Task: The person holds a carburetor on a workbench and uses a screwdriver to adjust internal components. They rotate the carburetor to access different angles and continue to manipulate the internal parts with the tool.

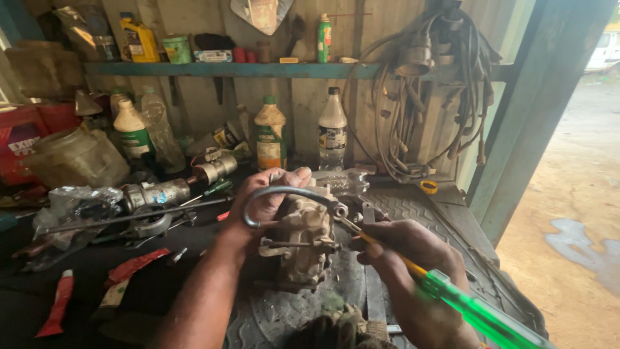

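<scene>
Both hands crowd the metal housing (303,242) at the bench (445,220) centre: the left hand (261,207) blocks its left flank, the right hand (407,258) with the green-handled screwdriver (465,304) bars the right. A bent tube (284,194) arches over the top. Leftward, a long rod (129,218), cylinders (158,192) and red tubes (59,304) clutter the way. Bottles (333,129) wall the back. The ribbed mat (413,207) right of the housing lies open, ending at the green post (529,110).

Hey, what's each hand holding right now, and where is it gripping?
The left hand grips the metal assembly at its top, by the curved tube. The right hand holds the green-handled screwdriver around its shaft, just ahead of the handle.
</scene>
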